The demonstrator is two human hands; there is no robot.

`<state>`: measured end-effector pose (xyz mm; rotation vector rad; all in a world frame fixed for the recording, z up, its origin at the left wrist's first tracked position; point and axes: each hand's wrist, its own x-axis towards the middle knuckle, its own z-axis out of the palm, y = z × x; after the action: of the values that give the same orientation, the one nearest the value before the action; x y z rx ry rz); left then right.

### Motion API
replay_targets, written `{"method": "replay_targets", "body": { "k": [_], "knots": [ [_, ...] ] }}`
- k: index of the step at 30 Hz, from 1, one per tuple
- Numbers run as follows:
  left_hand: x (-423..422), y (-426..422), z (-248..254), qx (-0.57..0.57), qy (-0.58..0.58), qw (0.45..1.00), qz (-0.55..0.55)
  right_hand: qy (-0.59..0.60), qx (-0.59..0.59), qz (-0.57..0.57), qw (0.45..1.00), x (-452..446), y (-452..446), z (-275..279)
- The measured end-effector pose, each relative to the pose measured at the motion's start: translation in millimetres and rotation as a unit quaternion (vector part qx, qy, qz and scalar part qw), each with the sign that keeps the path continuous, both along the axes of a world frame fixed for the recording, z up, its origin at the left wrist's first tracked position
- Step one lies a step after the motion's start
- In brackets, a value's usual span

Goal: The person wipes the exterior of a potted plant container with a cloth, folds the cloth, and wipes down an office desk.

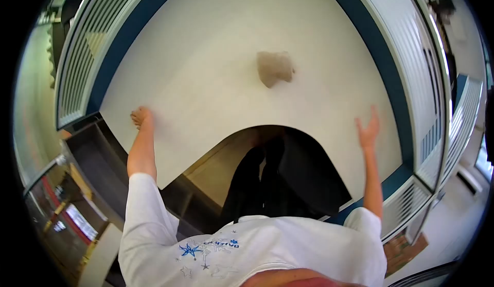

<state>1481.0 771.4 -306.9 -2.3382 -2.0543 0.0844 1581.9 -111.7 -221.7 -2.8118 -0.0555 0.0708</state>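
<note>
A crumpled beige cloth lies on the pale desktop, a little right of its middle and slightly blurred. My left hand is at the desk's left side, close to the edge, with its fingers curled in. Whatever those fingers may enclose is hidden. On the other side, my right hand has its fingers spread and holds nothing. It appears over the right part of the desktop, smeared by motion. Neither hand touches the cloth.
Blue-edged partitions with ribbed panels wrap around the desk. The desk's front edge curves inward, with a black chair below it. A dark open drawer stands at the left, and a framed panel at the right.
</note>
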Motion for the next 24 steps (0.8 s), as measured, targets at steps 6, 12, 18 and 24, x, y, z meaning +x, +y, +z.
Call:
{"method": "replay_targets", "body": {
  "k": [6, 12, 18, 24],
  "knots": [
    [-15, -16, -10, 0.112, -0.061, 0.991, 0.050, -0.138, -0.059, 0.359, 0.921, 91, 333, 75],
    [-11, -33, -7, 0.097, -0.051, 0.993, 0.046, -0.214, -0.046, 0.200, 0.955, 146, 427, -20],
    [-10, -26, 12, 0.068, -0.060, 0.994, 0.060, -0.295, -0.096, 0.144, 0.940, 209, 562, -28],
    [-18, -32, 7, 0.045, -0.080, 0.993, 0.070, -0.321, -0.120, 0.167, 0.925, 270, 637, -42]
  ]
}}
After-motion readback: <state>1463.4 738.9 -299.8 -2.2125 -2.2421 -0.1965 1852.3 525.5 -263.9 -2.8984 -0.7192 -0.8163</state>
